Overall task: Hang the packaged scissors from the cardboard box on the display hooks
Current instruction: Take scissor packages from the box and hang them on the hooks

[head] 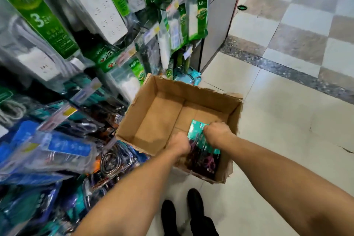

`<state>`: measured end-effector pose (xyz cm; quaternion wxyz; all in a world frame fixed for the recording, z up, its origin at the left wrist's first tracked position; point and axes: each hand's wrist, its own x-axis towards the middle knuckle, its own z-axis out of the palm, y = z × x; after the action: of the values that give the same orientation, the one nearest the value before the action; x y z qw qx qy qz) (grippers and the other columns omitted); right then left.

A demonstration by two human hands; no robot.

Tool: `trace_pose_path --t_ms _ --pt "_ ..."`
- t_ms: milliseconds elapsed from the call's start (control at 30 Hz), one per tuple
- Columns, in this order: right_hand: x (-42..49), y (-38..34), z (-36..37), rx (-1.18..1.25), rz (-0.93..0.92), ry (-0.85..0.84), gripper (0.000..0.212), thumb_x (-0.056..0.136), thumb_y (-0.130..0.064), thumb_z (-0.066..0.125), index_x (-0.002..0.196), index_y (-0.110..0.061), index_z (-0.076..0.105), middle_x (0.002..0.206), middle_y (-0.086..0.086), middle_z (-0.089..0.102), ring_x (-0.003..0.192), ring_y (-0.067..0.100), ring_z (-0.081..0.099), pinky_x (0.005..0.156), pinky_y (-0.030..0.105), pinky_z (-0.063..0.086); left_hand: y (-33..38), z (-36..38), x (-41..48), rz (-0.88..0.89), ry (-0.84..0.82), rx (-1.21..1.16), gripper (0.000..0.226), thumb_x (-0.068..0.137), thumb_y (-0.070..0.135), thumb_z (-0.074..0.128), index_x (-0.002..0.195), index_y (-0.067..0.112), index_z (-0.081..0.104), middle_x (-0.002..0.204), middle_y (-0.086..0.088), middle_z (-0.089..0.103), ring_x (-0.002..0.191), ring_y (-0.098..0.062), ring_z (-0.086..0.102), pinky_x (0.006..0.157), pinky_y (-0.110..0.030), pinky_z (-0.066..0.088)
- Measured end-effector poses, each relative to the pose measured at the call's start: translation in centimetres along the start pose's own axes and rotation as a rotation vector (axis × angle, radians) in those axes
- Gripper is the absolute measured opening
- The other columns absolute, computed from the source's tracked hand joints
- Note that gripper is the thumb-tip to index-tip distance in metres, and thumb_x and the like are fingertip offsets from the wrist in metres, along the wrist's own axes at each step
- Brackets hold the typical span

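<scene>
An open cardboard box (159,109) stands on the floor beside the display rack. In its near right corner lies a stack of packaged scissors (203,151) with teal header cards and dark lower parts. My left hand (179,144) is closed on the left side of the stack. My right hand (217,132) grips the teal top of the packages. Both hands are inside the box. The display hooks are hidden behind hanging goods on the rack (76,113) to the left.
The rack holds green-and-white power strip packs (99,5) above and blue and teal blister packs (57,145) lower down. A grey pillar (220,15) stands behind the box. Tiled floor (287,120) spreads to the right. My black shoes (182,214) are below the box.
</scene>
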<state>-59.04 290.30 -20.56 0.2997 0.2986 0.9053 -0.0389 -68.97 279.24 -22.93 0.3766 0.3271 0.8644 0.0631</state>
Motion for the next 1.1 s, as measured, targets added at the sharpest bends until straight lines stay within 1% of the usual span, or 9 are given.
trace_pose_path --t_ms 267,367,467,567,633,767,900,1033,1100 --pt "3.3 2.0 1.8 0.114 0.016 -0.125 0.037 0.096 -0.013 0.052 0.133 -0.008 0.055 0.13 0.015 0.06 0.117 0.034 0.06 0.094 0.04 0.055 0.1 1.9 2.5 -0.157 -0.022 -0.097 0.025 0.09 0.024 0.068 0.109 0.007 0.069 0.117 -0.015 0.07 0.108 -0.032 0.065 0.081 -0.027 0.049" --pt "3.9 2.5 1.8 0.157 0.004 -0.137 0.037 0.096 -0.017 0.053 0.131 -0.009 0.056 0.131 0.016 0.06 0.117 0.032 0.06 0.096 0.041 0.054 0.5 2.4 3.0 -0.204 -0.016 -0.187 0.021 0.089 0.019 0.068 0.108 0.008 0.07 0.115 -0.013 0.072 0.102 -0.029 0.068 0.085 -0.032 0.056" --pt "3.9 3.0 1.7 0.206 -0.001 -0.106 0.041 0.095 -0.02 0.058 0.134 -0.012 0.049 0.133 0.014 0.058 0.121 0.031 0.058 0.096 0.04 0.053 0.8 2.7 3.1 -0.244 0.013 -0.28 0.013 0.089 0.02 0.07 0.1 0.013 0.068 0.111 -0.011 0.072 0.099 -0.028 0.068 0.082 -0.03 0.056" --pt "3.7 3.4 1.0 0.293 0.013 -0.047 0.039 0.093 -0.02 0.063 0.128 -0.016 0.048 0.129 0.012 0.061 0.118 0.03 0.06 0.09 0.041 0.054 0.6 2.8 3.2 -0.283 0.015 -0.403 0.008 0.09 0.015 0.07 0.098 0.014 0.069 0.098 -0.004 0.073 0.082 -0.018 0.069 0.071 -0.029 0.058" --pt "3.7 3.7 0.4 0.364 0.026 -0.041 0.036 0.091 -0.018 0.064 0.125 -0.017 0.052 0.128 0.01 0.062 0.116 0.029 0.061 0.091 0.039 0.055 0.3 2.5 3.3 -0.298 0.025 -0.481 0.013 0.089 0.013 0.07 0.102 0.017 0.072 0.097 -0.002 0.074 0.084 -0.017 0.07 0.078 -0.031 0.06" --pt "3.7 4.0 -0.8 0.646 0.048 -0.079 0.02 0.088 -0.013 0.065 0.107 -0.018 0.065 0.117 0.006 0.071 0.103 0.023 0.069 0.085 0.036 0.059 -1.0 1.7 3.5 -0.326 0.064 -0.582 0.009 0.087 0.014 0.071 0.092 0.019 0.066 0.098 -0.005 0.073 0.094 -0.025 0.071 0.088 -0.039 0.059" --pt "3.2 3.9 -1.8 0.997 0.062 -0.105 0.009 0.088 -0.003 0.066 0.089 -0.011 0.07 0.101 0.013 0.076 0.094 0.026 0.073 0.082 0.046 0.059 -2.2 -0.2 3.0 -0.28 0.133 -0.631 0.01 0.092 0.011 0.06 0.089 0.02 0.056 0.104 -0.011 0.072 0.098 -0.028 0.069 0.089 -0.041 0.057" --pt "2.3 3.1 -3.1 1.203 0.023 -0.066 0.012 0.092 -0.002 0.065 0.089 -0.013 0.069 0.097 0.007 0.076 0.088 0.017 0.073 0.081 0.036 0.062 -2.4 -3.4 -0.1 -0.216 0.21 -0.717 0.011 0.101 0.008 0.049 0.099 0.019 0.051 0.102 -0.006 0.066 0.093 -0.023 0.067 0.082 -0.035 0.057" --pt "1.7 2.5 -4.1 1.328 0.023 -0.022 0.009 0.091 -0.003 0.068 0.096 -0.01 0.069 0.096 0.009 0.075 0.087 0.018 0.073 0.078 0.034 0.061 -3.0 -4.4 -1.1 -0.184 0.272 -0.784 0.009 0.102 0.007 0.047 0.104 0.016 0.05 0.099 -0.004 0.063 0.083 -0.015 0.064 0.067 -0.025 0.053"
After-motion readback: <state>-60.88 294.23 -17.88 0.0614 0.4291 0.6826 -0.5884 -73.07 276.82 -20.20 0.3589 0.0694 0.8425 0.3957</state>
